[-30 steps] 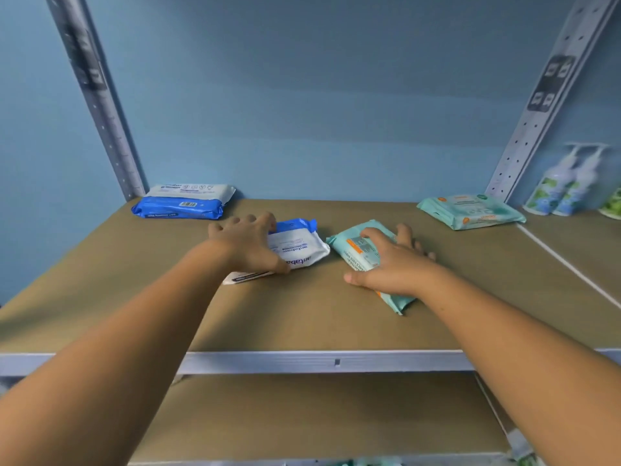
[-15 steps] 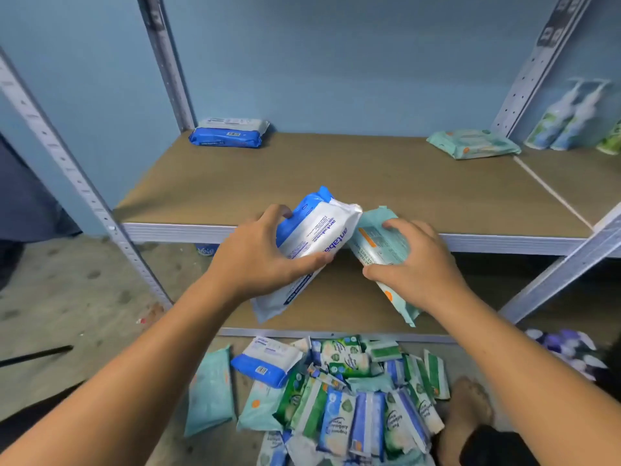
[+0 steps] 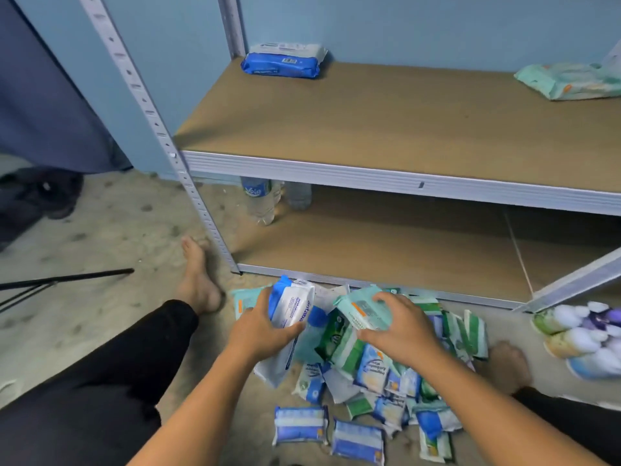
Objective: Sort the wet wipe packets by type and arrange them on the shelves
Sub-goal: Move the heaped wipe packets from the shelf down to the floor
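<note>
1. The upper shelf point(image 3: 403, 129) has a blue shelf packet point(image 3: 284, 60) at its back left and a teal shelf packet point(image 3: 568, 80) at its back right, as before.
2. The pile of wet wipe packets point(image 3: 369, 381) on the floor now lies under both hands, which were at the shelf edge half a second ago.
3. The left hand point(image 3: 258, 331) has its fingers curled round the blue-and-white packet point(image 3: 292, 306).
4. The right hand point(image 3: 400, 326) grips the held teal packet point(image 3: 359, 311) just beside it.

One wide-angle camera, worn on the head, sits close in front of the metal shelving unit point(image 3: 369, 174), facing forward and steeply down over its two boards and the floor point(image 3: 117, 230) before it.
</note>
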Available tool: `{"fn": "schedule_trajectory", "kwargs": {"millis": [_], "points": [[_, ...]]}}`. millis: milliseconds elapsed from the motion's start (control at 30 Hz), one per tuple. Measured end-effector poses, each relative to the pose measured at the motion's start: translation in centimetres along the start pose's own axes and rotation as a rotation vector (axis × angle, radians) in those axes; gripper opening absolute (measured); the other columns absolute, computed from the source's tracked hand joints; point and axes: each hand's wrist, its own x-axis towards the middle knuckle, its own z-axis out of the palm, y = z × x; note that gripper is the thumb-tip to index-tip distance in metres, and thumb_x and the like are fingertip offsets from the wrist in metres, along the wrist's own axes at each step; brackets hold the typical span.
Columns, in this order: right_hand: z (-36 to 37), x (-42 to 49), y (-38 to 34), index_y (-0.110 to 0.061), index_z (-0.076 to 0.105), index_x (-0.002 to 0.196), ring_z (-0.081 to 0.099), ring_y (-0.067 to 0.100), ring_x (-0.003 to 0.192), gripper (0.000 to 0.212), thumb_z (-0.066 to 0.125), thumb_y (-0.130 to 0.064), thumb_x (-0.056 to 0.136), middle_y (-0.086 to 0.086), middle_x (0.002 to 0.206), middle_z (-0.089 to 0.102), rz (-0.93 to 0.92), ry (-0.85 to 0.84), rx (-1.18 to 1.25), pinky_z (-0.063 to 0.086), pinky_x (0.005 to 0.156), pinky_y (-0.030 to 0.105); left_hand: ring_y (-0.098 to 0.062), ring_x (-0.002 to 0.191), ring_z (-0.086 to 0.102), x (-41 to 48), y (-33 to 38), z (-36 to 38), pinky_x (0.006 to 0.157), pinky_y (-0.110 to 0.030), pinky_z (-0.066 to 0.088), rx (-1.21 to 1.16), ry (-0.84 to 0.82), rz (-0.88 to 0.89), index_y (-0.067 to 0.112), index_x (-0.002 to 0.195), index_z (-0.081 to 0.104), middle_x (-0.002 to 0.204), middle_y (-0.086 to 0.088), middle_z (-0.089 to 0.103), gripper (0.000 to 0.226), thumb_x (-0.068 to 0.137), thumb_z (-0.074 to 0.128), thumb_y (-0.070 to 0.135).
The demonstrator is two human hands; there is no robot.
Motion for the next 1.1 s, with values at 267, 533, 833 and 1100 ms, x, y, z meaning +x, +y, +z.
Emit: {"fn": "schedule_trajectory", "kwargs": {"millis": [267, 533, 833, 1100], "points": [[9.2, 3.9, -5.1, -0.041, 0.04, 0.143, 0.039, 0.025, 0.136, 0.086, 0.063, -0.074, 0.067, -0.008, 0.153, 0.032, -0.07, -0.091, -0.102, 0.038, 0.11, 0.042, -0.042, 0.132, 0.043, 4.9, -6.7, 3.1, 0.11, -0.042, 0.037, -0.159, -0.008, -0.366, 0.036, 0.158, -0.001, 0.143, -0.022, 0.036, 0.108, 0.079, 0.065, 0.067], [16.2, 7.3, -7.2, -0.034, 0.036, 0.147, 0.024, 0.033, 0.138, 0.066, 0.059, -0.053, 0.087, 0.002, 0.162, 0.008, -0.159, -0.149, -0.407, 0.026, 0.111, 0.051, -0.04, 0.107, 0.057, 7.0, -9.9, 6.4, 0.092, -0.043, 0.05, -0.237, 0.151, -0.324, 0.025, 0.145, 0.032, 0.128, -0.01, 0.031, 0.077, 0.083, 0.07, 0.052], [18.2, 8.0, -6.4, -0.031, 0.025, 0.153, 0.018, 0.035, 0.143, 0.065, 0.052, -0.049, 0.097, 0.001, 0.164, -0.002, -0.217, -0.191, -0.49, 0.019, 0.116, 0.057, -0.031, 0.112, 0.034, 7.2, -10.4, 9.0, 0.087, -0.035, 0.041, 0.076, -0.023, -0.174, 0.034, 0.143, 0.027, 0.131, -0.004, 0.032, 0.06, 0.091, 0.057, 0.028], [16.1, 6.7, -5.4, -0.031, 0.007, 0.157, 0.006, 0.036, 0.147, 0.077, 0.053, -0.045, 0.098, 0.008, 0.163, -0.008, -0.103, -0.174, -0.428, 0.017, 0.118, 0.053, -0.035, 0.121, 0.042, 6.9, -9.4, 7.6, 0.096, -0.043, 0.046, 0.044, -0.099, -0.211, 0.028, 0.142, 0.035, 0.132, -0.007, 0.039, 0.053, 0.092, 0.049, 0.035]]}}
